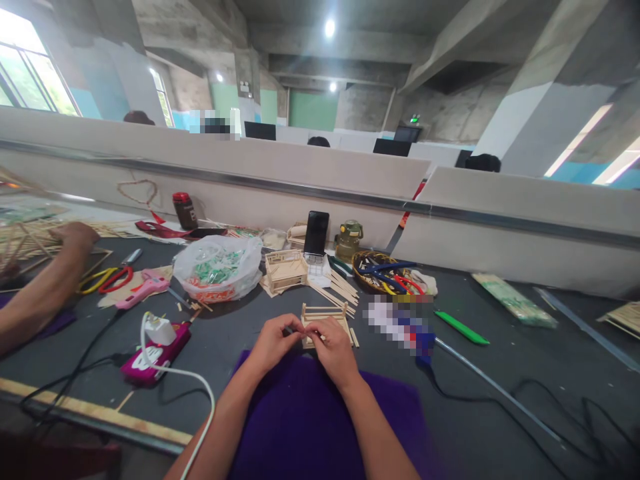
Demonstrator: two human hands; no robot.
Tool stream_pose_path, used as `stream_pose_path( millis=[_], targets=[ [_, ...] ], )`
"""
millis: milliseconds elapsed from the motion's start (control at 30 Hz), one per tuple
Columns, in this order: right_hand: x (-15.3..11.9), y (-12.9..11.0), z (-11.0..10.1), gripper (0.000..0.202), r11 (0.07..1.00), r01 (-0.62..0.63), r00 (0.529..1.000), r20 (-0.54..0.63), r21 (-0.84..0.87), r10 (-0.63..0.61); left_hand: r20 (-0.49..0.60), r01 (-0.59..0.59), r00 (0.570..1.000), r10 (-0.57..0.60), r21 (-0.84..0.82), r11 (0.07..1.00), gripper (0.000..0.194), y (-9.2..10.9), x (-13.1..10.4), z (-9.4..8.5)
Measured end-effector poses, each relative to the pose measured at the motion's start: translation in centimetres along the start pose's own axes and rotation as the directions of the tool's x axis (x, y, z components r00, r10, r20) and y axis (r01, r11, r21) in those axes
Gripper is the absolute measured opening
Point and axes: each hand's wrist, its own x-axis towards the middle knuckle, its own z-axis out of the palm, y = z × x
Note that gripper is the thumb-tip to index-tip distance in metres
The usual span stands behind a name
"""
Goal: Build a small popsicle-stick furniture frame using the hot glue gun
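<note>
My left hand (277, 340) and my right hand (332, 345) meet at the fingertips in front of a small wooden stick frame (325, 315). Thumbs and forefingers are pinched together; whatever lies between them is too small to make out. The frame has upright posts and thin cross rails, and my hands hide its lower front part. Two short sticks (355, 337) lie just right of it. Below my wrists a purple cloth (305, 420) covers the table edge. A finished-looking wooden stick model (286, 270) stands behind, with loose sticks (340, 288) beside it.
At left are a co-worker's arm (47, 293), a pink glue gun (145, 291) and a magenta power strip (156, 360) with cables. A plastic bag (220, 267), phone (317, 233) and basket of pliers (385, 273) stand behind. A green cutter (461, 328) lies right.
</note>
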Motion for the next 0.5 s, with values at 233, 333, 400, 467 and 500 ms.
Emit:
stream_pose_path(
  millis=[233,333,400,467,500],
  targets=[
    [-0.13,-0.07,-0.02,0.016,1.000,0.018,1.000,0.015,-0.014,-0.018,-0.003,-0.009,1.000,0.009,0.000,1.000,0.004,-0.09,-0.01,-0.02],
    [-0.10,-0.03,0.01,0.015,0.999,0.027,1.000,0.004,-0.028,-0.027,0.012,0.013,1.000,-0.013,-0.019,1.000,0.002,0.02,-0.05,-0.06],
    [-0.07,-0.08,-0.01,0.015,0.999,0.033,0.999,-0.001,-0.043,-0.033,0.024,0.027,0.999,-0.026,-0.034,0.999,0.004,0.05,-0.08,-0.06],
    [-0.07,-0.17,-0.09,0.017,0.998,0.033,0.999,-0.008,-0.057,-0.033,0.027,0.026,0.999,-0.025,-0.039,0.999,0.005,0.05,-0.11,-0.06],
    [-0.08,-0.21,-0.13,0.019,0.998,0.029,0.999,-0.017,-0.063,-0.030,0.024,0.020,1.000,-0.020,-0.039,0.999,0.005,0.05,-0.12,-0.05]
  ],
)
